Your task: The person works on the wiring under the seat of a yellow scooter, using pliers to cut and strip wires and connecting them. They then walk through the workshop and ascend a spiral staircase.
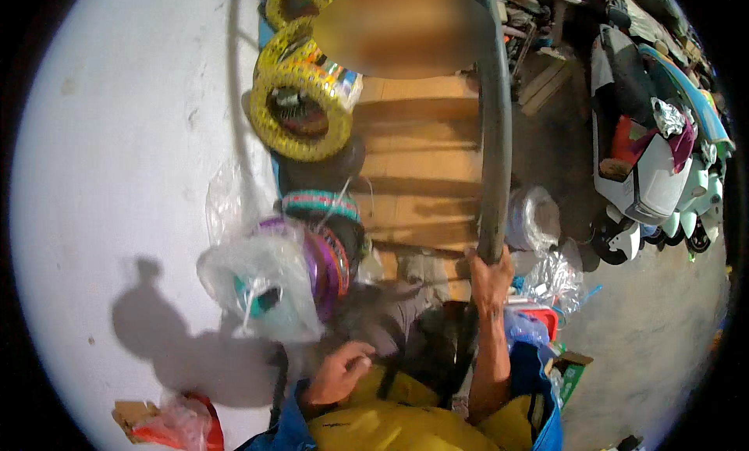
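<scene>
My right hand (491, 278) is wrapped round the lower end of a grey handrail (495, 139), which runs up along the right side of a staircase. Tan steps (421, 154) rise ahead of me between the rail and the wall. Low in front of my body, my left hand (341, 373) hangs with its fingers loosely bent and the thumb apart; no object shows in it. Nearest to that hand, on the left of the stairs, are a clear plastic bag (269, 295) and purple and orange wrapped rings (324, 264). A smeared patch hides the upper steps.
Yellow-wrapped tyres (303, 111) lean along the stairs' left side, by a white wall (133, 178). Right of the rail lies a plastic-wrapped roll (537, 217). A white scooter (651, 174) stands farther right on the grey floor (647, 334). A red bag (187, 427) lies lower left.
</scene>
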Available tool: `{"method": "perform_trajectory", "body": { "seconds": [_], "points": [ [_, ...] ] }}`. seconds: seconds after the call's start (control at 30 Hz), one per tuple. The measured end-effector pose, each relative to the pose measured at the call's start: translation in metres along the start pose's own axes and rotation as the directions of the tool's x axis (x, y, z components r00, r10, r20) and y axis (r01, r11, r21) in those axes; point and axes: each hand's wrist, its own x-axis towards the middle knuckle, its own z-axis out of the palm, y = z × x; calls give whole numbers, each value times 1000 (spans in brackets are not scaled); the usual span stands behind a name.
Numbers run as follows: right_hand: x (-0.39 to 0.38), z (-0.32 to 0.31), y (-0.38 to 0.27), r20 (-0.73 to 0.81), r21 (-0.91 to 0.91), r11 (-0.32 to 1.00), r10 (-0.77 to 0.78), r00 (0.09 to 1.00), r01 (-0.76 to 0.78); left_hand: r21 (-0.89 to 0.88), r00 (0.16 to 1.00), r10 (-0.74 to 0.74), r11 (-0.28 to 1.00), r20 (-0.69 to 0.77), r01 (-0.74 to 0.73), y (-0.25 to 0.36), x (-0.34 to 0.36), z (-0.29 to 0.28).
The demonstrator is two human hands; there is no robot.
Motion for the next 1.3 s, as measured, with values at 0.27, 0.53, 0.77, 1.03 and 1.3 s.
{"method": "perform_trajectory", "body": {
  "seconds": [0.27, 0.53, 0.77, 1.03, 1.3],
  "points": [
    [1, 19, -31, -116, -65, 998, -11, 993, 3, 22, 990, 98, 995, 100, -101, 124, 106, -129],
    [20, 36, -114, -68, -86, 988, 123, 990, -129, -121, 987, 144, 981, -75, -152, 214, 139, -288],
    [63, 39, -142, -80, -198, 955, 209, 975, -221, -143, 989, 147, 979, 2, -145, 273, 197, -321],
    [171, -37, -273, -42, -131, 990, -53, 998, 47, -113, 994, 111, 988, 9, -109, 445, 241, -374],
    [398, 39, -642, -52, 17, 908, -416, 908, 418, -256, 983, 173, 949, -66, -184, 540, 276, -373]
  ]
}}
